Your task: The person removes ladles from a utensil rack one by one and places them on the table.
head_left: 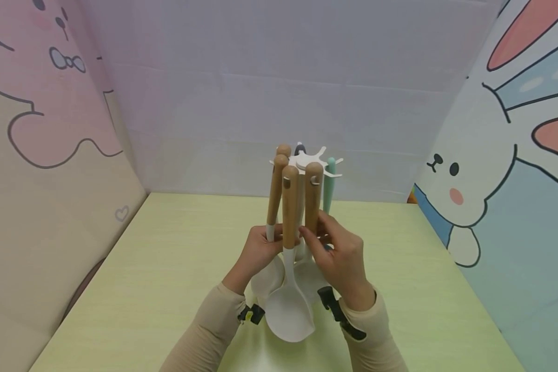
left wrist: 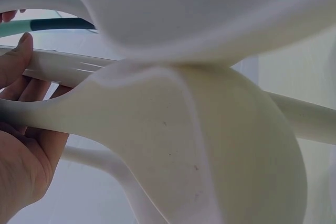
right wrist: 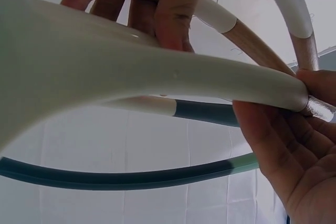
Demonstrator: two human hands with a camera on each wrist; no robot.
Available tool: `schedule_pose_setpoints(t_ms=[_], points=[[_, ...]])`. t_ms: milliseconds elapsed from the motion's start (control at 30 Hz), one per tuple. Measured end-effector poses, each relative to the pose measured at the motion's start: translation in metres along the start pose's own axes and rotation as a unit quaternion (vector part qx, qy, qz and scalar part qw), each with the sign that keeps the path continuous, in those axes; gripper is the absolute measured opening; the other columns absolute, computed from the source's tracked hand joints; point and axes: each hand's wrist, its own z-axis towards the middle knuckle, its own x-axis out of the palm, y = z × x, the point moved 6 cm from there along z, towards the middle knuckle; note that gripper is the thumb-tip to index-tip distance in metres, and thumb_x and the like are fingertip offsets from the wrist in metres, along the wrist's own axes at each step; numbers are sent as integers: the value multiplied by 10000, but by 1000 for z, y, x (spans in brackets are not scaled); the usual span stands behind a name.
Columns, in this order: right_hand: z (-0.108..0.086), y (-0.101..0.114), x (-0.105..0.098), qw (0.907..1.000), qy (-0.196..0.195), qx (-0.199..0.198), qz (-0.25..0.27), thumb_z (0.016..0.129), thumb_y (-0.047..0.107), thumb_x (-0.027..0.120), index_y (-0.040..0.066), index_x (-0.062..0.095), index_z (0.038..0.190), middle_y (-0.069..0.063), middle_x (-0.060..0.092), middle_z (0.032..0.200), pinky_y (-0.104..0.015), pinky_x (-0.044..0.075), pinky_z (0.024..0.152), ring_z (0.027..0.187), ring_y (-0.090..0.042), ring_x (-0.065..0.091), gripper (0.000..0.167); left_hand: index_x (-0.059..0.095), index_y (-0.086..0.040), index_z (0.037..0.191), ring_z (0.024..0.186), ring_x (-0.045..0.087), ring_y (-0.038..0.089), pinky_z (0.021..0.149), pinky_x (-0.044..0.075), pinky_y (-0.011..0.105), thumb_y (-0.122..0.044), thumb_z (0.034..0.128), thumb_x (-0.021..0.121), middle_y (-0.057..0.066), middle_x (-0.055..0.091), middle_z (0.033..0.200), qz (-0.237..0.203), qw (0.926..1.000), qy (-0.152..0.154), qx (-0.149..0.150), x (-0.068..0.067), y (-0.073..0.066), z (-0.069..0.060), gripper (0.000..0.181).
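Wooden handles (head_left: 290, 217) show in head view; white utensil ends (left wrist: 152, 124) fill left wrist's.

In the head view I find the pole and foot of the white rack (head_left: 309, 162) largely hidden behind the front ladle (head_left: 290, 315) and its neighbours, the fingertips of my left hand (head_left: 261, 249) covered by that ladle's handle, and the neck of the wooden-handled utensil (head_left: 313, 191) partly masked by my right hand (head_left: 341, 253). Only the tip of the dark handle (head_left: 299, 149) shows behind the rack top. The wrist views crop both hands, and the pale utensil head (left wrist: 210, 11) overruns the left one's upper edge, its type indeterminable.
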Motion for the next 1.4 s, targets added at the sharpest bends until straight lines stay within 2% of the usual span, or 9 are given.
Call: schedule_pose_setpoints(t_ms=[600,1000,1400], points=[[-2,4,-3,10000,-30,-52,-34,1000,311,608,-71,650,1081,-128,689,775,-259,564,509,585,-197,652,393,710,134,1041,976,698,388,800,579,356,33,842,725,254,711,1020,-57,9999,69,104,1,0,0,224],[-5,5,-6,9999,-33,-9,-168,998,383,593,-91,647,1025,-124,692,764,-248,568,526,603,-197,674,477,710,128,1056,954,703,392,782,580,337,23,845,725,252,713,1010,71,9998,33,156,0,-1,0,236],[-6,9,-11,9992,-377,-156,-16,986,338,626,-75,667,1028,-124,697,760,-262,563,501,565,-208,672,417,706,139,1040,954,708,372,787,587,359,30,851,724,239,724,955,-89,9999,69,119,0,0,0,219]])
